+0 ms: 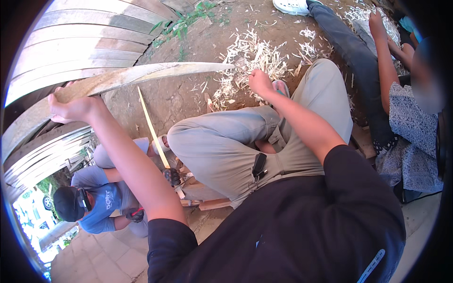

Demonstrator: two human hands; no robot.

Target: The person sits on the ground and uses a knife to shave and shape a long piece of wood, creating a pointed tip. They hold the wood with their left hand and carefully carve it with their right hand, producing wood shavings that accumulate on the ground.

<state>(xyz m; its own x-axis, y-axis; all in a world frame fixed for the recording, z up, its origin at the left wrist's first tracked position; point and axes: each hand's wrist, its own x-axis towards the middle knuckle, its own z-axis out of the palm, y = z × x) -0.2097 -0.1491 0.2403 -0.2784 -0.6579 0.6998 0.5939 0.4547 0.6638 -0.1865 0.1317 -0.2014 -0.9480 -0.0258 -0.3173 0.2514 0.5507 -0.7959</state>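
Note:
A long, pale wooden plank [137, 74] runs from the left edge toward the middle and narrows to a thin end. My left hand [71, 107] is wrapped round its wide part from below, arm stretched out. Near the plank's thin end my right hand [261, 84] is closed in a fist. What it holds, if anything, is too small or hidden to make out. Beneath and beyond that hand lies a heap of pale wood shavings [255, 52] on the dirt.
At left, a co-worker in a blue shirt [109, 200] holds a thin yellowish wood strip [152, 125] with a black-gloved hand. Another person [410, 118] sits close on my right, a leg stretched out. Pale boards [89, 35] lie at the far left. My bent knees are in front.

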